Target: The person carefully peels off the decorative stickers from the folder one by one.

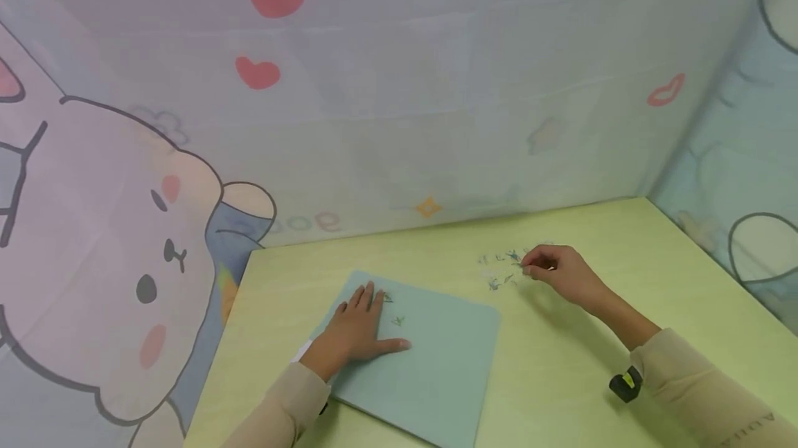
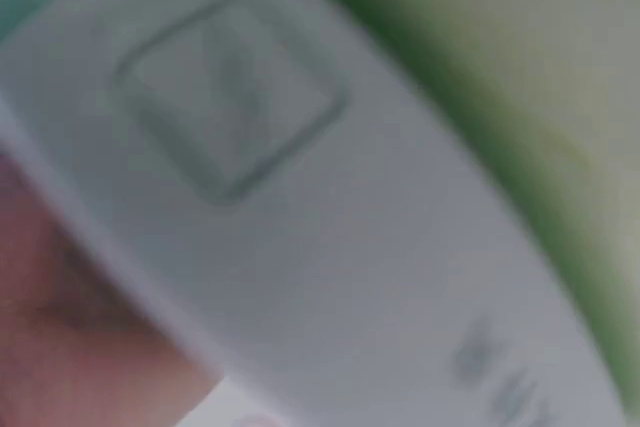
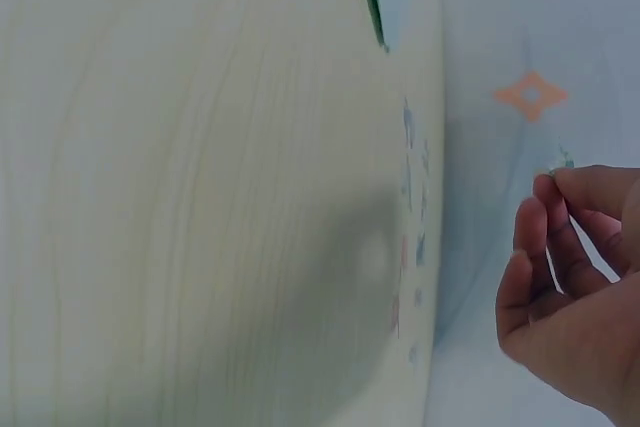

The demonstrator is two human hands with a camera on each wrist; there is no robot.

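My left hand (image 1: 361,330) lies flat, fingers spread, on a pale blue-green notebook or folder (image 1: 442,365). Two small green leafy sticker-like marks (image 1: 397,321) show on its cover near the fingers. Up and to the right, my right hand (image 1: 567,273) (image 3: 585,267) pinches a tiny bluish piece (image 3: 563,161), seemingly a sticker, between thumb and forefinger. Below and left of that hand, several small blue sticker-like pieces (image 1: 494,284) (image 3: 420,247) are scattered on the table; whether they sit on a clear sheet I cannot tell.
The table (image 1: 561,379) has a pale yellow-green wood-grain top. A printed cloth (image 1: 374,122) with hearts and a rabbit stands along the back and sides. In the left wrist view, a blurred white object (image 2: 330,247) with a printed square outline fills much of the picture.
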